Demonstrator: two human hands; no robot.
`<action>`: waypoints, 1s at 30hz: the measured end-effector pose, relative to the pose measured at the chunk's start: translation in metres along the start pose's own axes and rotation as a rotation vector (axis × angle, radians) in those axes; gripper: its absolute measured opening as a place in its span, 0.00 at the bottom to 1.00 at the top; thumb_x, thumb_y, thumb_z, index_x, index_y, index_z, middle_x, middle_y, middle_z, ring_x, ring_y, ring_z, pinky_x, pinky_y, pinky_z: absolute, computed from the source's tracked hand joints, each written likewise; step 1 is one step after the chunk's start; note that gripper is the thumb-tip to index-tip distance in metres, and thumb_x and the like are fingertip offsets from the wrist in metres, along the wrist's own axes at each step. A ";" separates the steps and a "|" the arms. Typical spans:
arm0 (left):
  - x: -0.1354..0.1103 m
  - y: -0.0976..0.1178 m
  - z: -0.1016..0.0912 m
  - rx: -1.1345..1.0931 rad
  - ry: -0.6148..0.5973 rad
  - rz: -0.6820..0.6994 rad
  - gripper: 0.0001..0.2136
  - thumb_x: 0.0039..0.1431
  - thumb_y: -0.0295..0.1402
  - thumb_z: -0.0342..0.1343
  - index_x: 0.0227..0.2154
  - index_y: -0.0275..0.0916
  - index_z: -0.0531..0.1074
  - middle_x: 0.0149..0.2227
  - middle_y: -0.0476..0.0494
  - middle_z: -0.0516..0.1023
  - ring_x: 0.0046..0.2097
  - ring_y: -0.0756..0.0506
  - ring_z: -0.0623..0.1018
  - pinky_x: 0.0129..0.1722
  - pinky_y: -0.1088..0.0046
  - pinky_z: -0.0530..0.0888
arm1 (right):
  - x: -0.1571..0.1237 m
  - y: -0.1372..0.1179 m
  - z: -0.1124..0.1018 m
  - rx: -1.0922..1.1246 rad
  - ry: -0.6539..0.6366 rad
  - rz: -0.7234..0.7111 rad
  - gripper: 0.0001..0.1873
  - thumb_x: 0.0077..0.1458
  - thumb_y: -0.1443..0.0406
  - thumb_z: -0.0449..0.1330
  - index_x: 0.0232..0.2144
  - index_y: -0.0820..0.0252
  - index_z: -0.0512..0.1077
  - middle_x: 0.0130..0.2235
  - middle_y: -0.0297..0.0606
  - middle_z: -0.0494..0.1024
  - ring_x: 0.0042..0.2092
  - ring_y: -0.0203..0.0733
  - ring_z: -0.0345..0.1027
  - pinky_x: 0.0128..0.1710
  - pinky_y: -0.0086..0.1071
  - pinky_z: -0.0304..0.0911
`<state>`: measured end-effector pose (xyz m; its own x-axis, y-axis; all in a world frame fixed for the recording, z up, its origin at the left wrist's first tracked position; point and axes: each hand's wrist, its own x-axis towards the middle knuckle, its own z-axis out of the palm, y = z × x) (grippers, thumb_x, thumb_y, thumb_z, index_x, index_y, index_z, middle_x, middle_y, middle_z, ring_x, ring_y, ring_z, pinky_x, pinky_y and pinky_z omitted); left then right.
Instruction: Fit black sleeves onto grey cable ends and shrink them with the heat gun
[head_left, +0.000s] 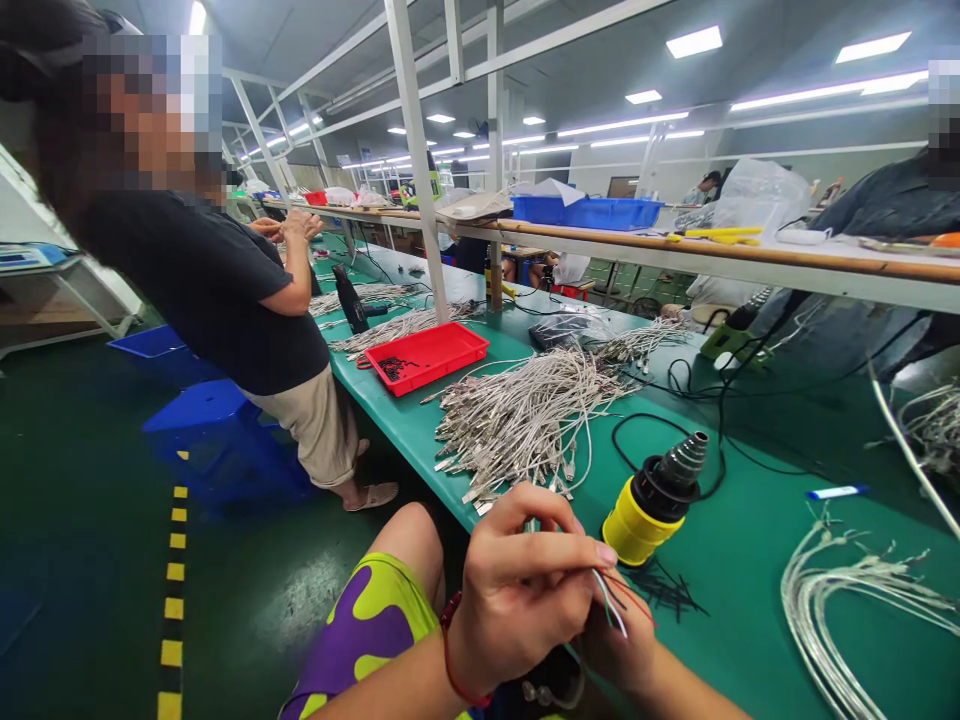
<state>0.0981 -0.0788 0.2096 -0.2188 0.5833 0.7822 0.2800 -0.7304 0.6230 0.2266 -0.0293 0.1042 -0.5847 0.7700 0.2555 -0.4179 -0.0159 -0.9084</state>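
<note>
My left hand [525, 590] is closed in a pinch at the table's near edge, a red band round its wrist. Just right of it and partly behind, my right hand [622, 635] is closed too, its fingers mostly hidden. Between them they hold a cable whose split wire ends [612, 603], white, black, red and green, stick out. Behind my hands lies a large heap of whitish USB cables [525, 415]. A yellow and black heat gun [645, 515] stands nozzle up beside them, with thin black tubes [667, 588] scattered at its base.
A red tray [442, 352] with small black pieces sits beyond the heap. Clear cables [814, 610] lie at right, near a blue-and-white pen [836, 492]. Black cords cross the green table. A standing person [217, 290] works at left by a blue stool [210, 415]. A shelf [720, 255] runs above.
</note>
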 end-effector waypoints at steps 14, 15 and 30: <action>0.010 0.000 -0.003 -0.402 0.095 -0.300 0.09 0.67 0.30 0.60 0.48 0.42 0.75 0.43 0.44 0.80 0.44 0.47 0.80 0.47 0.71 0.78 | 0.024 -0.041 0.039 0.615 -0.136 0.095 0.24 0.68 0.54 0.51 0.20 0.55 0.60 0.16 0.24 0.48 0.19 0.34 0.42 0.22 0.31 0.47; 0.010 0.000 -0.003 -0.424 0.091 -0.291 0.08 0.67 0.30 0.61 0.48 0.41 0.74 0.44 0.43 0.80 0.44 0.47 0.80 0.47 0.70 0.79 | 0.023 -0.040 0.039 0.622 -0.135 0.096 0.24 0.68 0.54 0.51 0.20 0.55 0.60 0.16 0.24 0.48 0.19 0.35 0.42 0.22 0.31 0.47; 0.011 -0.006 -0.008 -0.508 0.080 -0.212 0.05 0.66 0.26 0.62 0.41 0.43 0.77 0.44 0.45 0.81 0.44 0.48 0.80 0.47 0.69 0.78 | 0.024 -0.042 0.039 0.663 -0.159 0.135 0.24 0.68 0.54 0.50 0.20 0.55 0.60 0.16 0.24 0.47 0.19 0.34 0.40 0.21 0.30 0.46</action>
<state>0.0869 -0.0706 0.2141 -0.2975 0.7219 0.6248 -0.2598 -0.6909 0.6746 0.2035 -0.0350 0.1615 -0.7353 0.6316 0.2459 -0.6410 -0.5302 -0.5550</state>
